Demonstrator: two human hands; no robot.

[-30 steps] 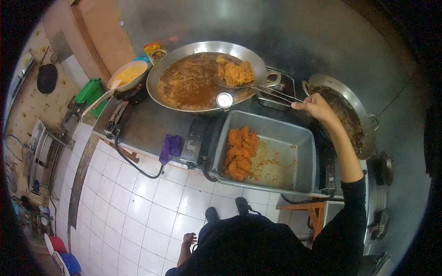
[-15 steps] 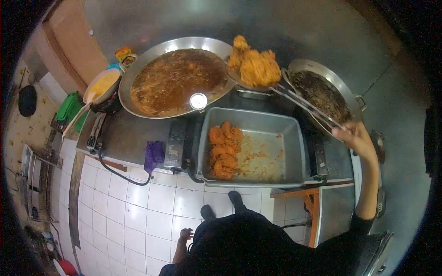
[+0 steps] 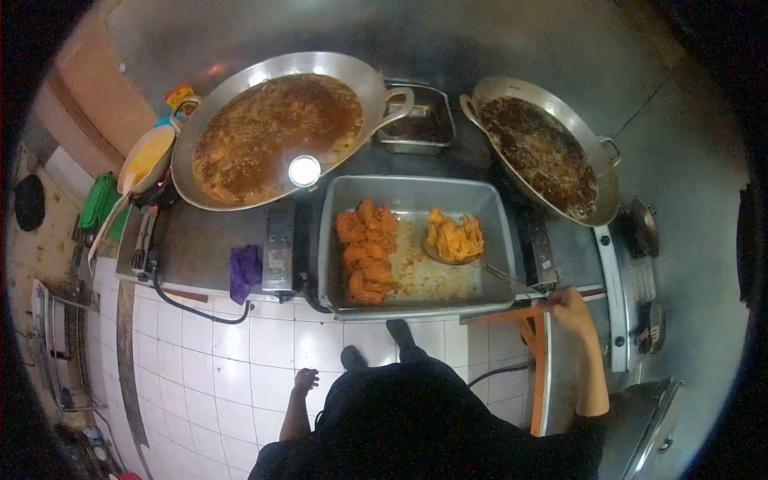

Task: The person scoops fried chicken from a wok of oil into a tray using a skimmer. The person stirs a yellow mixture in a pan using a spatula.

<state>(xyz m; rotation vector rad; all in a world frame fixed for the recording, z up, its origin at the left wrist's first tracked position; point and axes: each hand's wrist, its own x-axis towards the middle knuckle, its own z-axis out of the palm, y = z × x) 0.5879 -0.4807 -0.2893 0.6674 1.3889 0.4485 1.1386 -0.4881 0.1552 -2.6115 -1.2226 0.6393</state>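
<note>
Head view: the right hand [image 3: 566,310] grips a long-handled metal skimmer [image 3: 506,278] off the deep grey rectangular tub's [image 3: 507,240] near right corner; its handle slants forward-left, carrying craggy golden fried food [image 3: 454,236] inside the tub's right half. The left hand [image 3: 305,381], farther off, hangs nearside, fingers loosely curled, nothing visibly held.

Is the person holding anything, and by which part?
The right hand grips a strainer near the end of its long handle; the left hand appears empty.
</note>
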